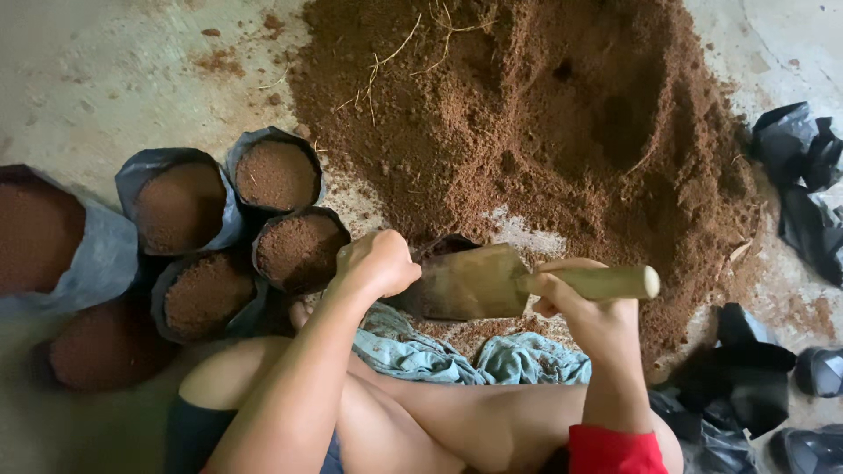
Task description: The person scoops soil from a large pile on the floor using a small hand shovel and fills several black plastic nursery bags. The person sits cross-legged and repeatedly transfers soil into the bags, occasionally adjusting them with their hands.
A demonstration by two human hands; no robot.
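My right hand (580,309) grips the pale wooden handle of a hand trowel (492,281), whose flat blade lies level and points left. My left hand (378,262) is closed on the rim of a black plastic grow bag (446,246) right beside the blade; most of that bag is hidden behind the hand and trowel. Just beyond both hands spreads a large heap of brown soil (536,114) on the concrete floor. My bare knees and a crumpled teal cloth (457,355) lie below the hands.
Several black bags filled with soil (277,175) stand packed together at the left. Empty crumpled black bags (799,184) lie at the right, more of them at the bottom right (746,386). Dry roots stick out of the heap's top.
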